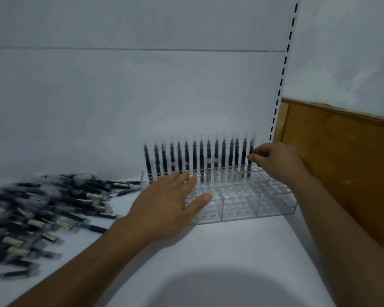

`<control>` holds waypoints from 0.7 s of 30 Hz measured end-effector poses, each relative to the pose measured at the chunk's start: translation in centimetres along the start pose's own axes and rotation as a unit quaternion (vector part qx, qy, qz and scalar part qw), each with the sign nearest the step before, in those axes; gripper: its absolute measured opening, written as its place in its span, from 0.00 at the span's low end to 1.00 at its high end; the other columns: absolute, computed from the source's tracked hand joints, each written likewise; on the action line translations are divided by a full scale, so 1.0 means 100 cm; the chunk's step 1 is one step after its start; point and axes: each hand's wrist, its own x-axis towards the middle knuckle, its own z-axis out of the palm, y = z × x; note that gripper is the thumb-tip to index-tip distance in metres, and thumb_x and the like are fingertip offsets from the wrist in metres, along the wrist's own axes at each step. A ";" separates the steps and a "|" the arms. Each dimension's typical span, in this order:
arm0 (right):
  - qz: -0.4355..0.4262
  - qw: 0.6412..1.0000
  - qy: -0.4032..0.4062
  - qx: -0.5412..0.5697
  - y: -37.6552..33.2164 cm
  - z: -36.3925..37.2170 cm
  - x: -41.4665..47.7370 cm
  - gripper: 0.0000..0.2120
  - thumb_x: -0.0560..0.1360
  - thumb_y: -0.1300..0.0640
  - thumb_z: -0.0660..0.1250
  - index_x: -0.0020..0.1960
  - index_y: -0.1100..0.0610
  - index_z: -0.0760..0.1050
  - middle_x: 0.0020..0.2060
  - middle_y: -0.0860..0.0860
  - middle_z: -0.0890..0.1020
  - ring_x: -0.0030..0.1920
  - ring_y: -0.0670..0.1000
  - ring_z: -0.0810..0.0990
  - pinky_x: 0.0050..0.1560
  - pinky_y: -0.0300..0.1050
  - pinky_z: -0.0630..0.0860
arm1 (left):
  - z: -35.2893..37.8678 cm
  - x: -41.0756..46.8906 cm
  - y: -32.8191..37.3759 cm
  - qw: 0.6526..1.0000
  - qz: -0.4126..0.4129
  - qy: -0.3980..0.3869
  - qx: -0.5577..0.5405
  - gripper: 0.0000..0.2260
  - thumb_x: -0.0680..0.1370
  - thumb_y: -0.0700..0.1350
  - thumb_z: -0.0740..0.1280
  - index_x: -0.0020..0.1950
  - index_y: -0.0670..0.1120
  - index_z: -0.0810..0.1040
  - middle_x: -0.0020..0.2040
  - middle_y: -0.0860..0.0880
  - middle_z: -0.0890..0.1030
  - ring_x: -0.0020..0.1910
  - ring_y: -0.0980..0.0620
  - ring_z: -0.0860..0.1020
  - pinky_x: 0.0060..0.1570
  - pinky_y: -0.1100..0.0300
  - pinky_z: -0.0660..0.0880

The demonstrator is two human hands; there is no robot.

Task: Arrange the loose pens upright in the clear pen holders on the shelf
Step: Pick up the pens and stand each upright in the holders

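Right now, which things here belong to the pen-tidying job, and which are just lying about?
Job: pile of loose pens; row of upright pens; clear pen holder; left hand, flat on the holder; right hand, pinching the rightmost pen.
Just there: wooden panel; slotted shelf rail.

L hand is palm down, fingers straight & spread; R hand higher, curled fingers pinch a pen.
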 end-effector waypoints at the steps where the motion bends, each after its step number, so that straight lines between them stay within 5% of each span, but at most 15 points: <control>1: 0.004 1.000 -0.006 -0.004 -0.002 -0.004 -0.002 0.16 0.78 0.47 0.67 0.60 0.56 0.80 0.54 0.53 0.83 0.50 0.52 0.79 0.52 0.48 0.77 | -0.001 0.001 0.000 1.000 0.003 -0.004 -0.001 0.37 0.73 0.70 0.40 0.78 0.55 0.47 0.79 0.55 0.47 0.77 0.57 0.45 0.74 0.58 0.42; 5: 0.019 0.999 -0.017 -0.046 -0.011 -0.021 -0.012 0.21 0.77 0.43 0.66 0.63 0.56 0.78 0.57 0.53 0.82 0.55 0.54 0.79 0.53 0.47 0.77 | -0.010 -0.001 0.001 0.999 0.016 0.004 -0.035 0.35 0.75 0.69 0.45 0.78 0.53 0.53 0.79 0.54 0.53 0.77 0.56 0.50 0.74 0.58 0.46; 9: -0.020 0.994 -0.012 -0.110 -0.047 -0.029 -0.021 0.19 0.78 0.43 0.64 0.65 0.52 0.76 0.54 0.49 0.83 0.52 0.53 0.79 0.48 0.46 0.77 | -0.027 -0.020 -0.015 0.993 0.017 0.096 -0.072 0.27 0.78 0.65 0.54 0.74 0.54 0.66 0.73 0.56 0.68 0.71 0.57 0.65 0.68 0.61 0.60; 16: -0.169 0.980 -0.043 -0.100 -0.148 0.010 -0.043 0.18 0.78 0.43 0.64 0.65 0.48 0.75 0.55 0.46 0.83 0.55 0.52 0.79 0.54 0.47 0.75 | -0.047 -0.078 -0.094 0.982 -0.091 0.157 -0.060 0.18 0.78 0.59 0.62 0.65 0.55 0.77 0.62 0.58 0.78 0.59 0.57 0.76 0.59 0.58 0.73; 21: -0.297 0.943 -0.107 -0.106 -0.225 0.049 -0.073 0.14 0.78 0.46 0.64 0.62 0.47 0.77 0.55 0.46 0.82 0.56 0.52 0.79 0.54 0.45 0.74 | -0.047 -0.139 -0.141 0.974 -0.166 0.145 -0.042 0.15 0.79 0.56 0.62 0.65 0.56 0.76 0.62 0.57 0.77 0.55 0.56 0.77 0.52 0.59 0.74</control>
